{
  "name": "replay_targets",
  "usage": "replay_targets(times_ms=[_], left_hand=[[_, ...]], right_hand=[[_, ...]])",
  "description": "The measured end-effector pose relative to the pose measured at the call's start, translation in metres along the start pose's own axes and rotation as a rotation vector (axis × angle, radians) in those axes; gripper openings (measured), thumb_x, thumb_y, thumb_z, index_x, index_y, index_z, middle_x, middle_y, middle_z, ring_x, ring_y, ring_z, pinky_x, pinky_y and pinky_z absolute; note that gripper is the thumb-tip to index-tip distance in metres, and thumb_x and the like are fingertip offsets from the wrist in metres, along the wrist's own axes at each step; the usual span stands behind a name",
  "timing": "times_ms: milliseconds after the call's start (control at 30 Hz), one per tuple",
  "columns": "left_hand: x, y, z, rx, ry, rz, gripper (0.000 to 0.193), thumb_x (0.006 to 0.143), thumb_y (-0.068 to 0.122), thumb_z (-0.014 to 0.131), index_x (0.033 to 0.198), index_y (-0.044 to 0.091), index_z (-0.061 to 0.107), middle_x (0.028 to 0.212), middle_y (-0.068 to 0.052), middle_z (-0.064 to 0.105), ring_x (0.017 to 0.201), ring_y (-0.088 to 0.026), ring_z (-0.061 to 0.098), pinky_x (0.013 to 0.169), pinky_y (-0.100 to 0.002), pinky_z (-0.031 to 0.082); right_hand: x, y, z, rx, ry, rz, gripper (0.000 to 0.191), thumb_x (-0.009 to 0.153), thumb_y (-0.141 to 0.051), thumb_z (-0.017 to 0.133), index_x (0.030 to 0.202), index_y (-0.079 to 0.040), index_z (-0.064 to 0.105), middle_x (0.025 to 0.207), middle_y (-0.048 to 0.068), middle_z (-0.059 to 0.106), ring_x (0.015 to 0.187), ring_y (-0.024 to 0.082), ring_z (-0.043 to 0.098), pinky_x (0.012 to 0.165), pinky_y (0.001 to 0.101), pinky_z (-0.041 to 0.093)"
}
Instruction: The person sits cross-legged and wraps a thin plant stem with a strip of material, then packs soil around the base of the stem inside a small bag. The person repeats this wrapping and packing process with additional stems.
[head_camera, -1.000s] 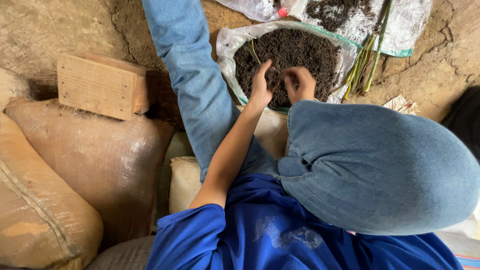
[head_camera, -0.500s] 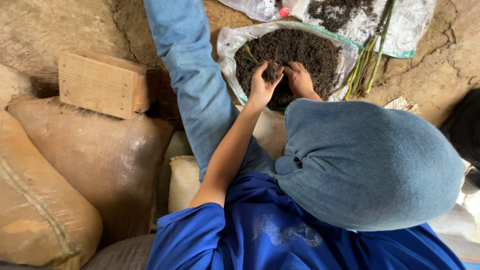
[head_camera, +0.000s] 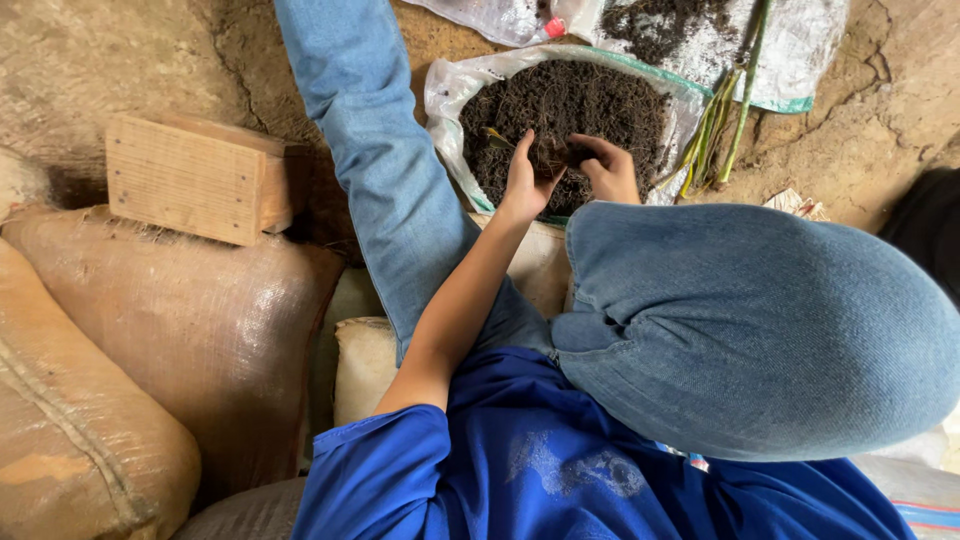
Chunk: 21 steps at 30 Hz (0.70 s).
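A white sack rolled open on the dirt floor is full of dark soil. My left hand rests on the soil near the sack's front rim, fingers curled into it. My right hand is just beside it, fingers bent and pinching a clump of soil. The two hands nearly touch. My raised right knee in blue jeans hides my right forearm. My left leg stretches out past the sack's left side.
Green plant stalks lie right of the sack on a white sheet with loose soil. A wooden block sits on stuffed brown sacks at the left. A clear plastic bag lies at the top.
Both hands have drawn closer together in the soil, and the right hand has curled its fingers onto a clump. The view has shifted slightly.
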<state>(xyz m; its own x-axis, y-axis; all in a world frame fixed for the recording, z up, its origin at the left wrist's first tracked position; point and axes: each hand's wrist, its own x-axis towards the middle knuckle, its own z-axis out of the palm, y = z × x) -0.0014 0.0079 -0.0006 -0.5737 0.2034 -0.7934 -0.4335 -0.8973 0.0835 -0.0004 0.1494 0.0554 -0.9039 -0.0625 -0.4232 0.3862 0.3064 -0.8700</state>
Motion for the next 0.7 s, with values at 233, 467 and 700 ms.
replay_targets(times_ms=[233,467,700], left_hand=[[0.002,0.002,-0.002,-0.012,-0.030,-0.015,0.048,0.099,0.050,0.061,0.118,0.007,0.057,0.105,-0.012,0.066,0.094,-0.025,0.068,0.081,-0.039,0.059],[-0.009,0.007,0.003,0.043,0.050,0.017,0.052,0.093,0.058,0.061,0.106,0.008,0.061,0.093,-0.008,0.067,0.083,-0.021,0.068,0.069,-0.035,0.056],[-0.006,0.011,0.006,0.095,0.026,0.043,0.052,0.091,0.057,0.066,0.111,0.010,0.060,0.089,-0.005,0.065,0.078,-0.017,0.065,0.064,-0.030,0.053]], right_hand=[[-0.006,0.009,0.025,-0.409,0.035,-0.378,0.042,0.098,0.003,0.062,0.140,-0.003,0.064,0.125,0.019,0.072,0.108,0.034,0.073,0.096,0.0403,0.060],[-0.011,0.024,0.029,-0.462,0.006,-0.537,0.044,0.096,0.002,0.063,0.140,-0.004,0.062,0.138,0.021,0.066,0.123,0.036,0.068,0.106,0.0406,0.056],[-0.017,0.024,0.035,-0.467,0.015,-0.548,0.036,0.100,0.002,0.062,0.136,-0.005,0.067,0.140,0.017,0.065,0.122,0.035,0.068,0.105,0.0386,0.056]])
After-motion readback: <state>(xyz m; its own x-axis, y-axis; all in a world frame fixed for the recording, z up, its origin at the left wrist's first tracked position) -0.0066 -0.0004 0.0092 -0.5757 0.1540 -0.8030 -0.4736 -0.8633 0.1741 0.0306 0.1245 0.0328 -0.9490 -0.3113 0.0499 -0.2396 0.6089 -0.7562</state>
